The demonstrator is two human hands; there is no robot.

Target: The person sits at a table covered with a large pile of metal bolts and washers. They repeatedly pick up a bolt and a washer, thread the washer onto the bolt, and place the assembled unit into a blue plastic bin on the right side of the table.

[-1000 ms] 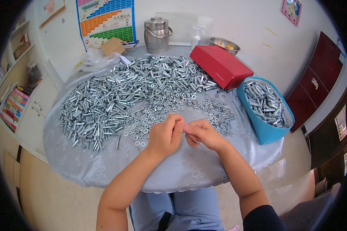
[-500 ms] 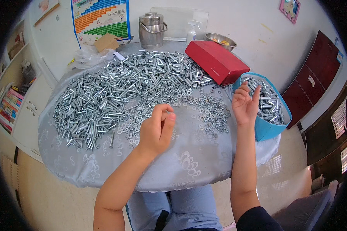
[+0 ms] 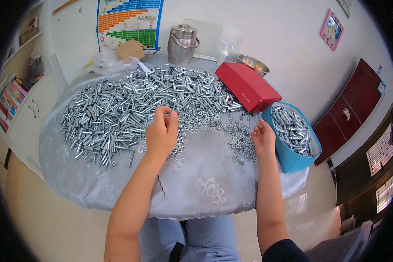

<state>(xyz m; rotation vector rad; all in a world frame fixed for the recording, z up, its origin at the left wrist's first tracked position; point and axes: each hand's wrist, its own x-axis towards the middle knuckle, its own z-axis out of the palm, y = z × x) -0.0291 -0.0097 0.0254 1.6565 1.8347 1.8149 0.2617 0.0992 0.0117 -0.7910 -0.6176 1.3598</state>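
My left hand (image 3: 161,135) hovers at the edge of the bolt pile, thumb and fingers closed in a pinch; what sits between the fingertips is too small to make out. Loose metal bolts and sleeves (image 3: 113,113) heap up beyond it and to its left. To the right of the heap spreads a layer of nuts and washers (image 3: 240,142). My right hand (image 3: 264,139) is beside those, fingers loosely curled and apart, with nothing visible in them. Close on its right stands a blue fabric bin (image 3: 292,159) filled with assembled-looking metal bolts (image 3: 292,131).
A red box (image 3: 249,87) lies behind the bin, near a steel bowl (image 3: 260,65), a spray bottle (image 3: 223,53) and a steel lidded pot (image 3: 182,46). Plastic bags (image 3: 111,63) and cardboard (image 3: 131,49) rest at the back left. A grey patterned cloth (image 3: 196,192) covers the table.
My right hand has come away from above the bin, down and left to the washers, its fingers curling more. My left hand has shifted left toward the bolts. The view has tilted slightly.
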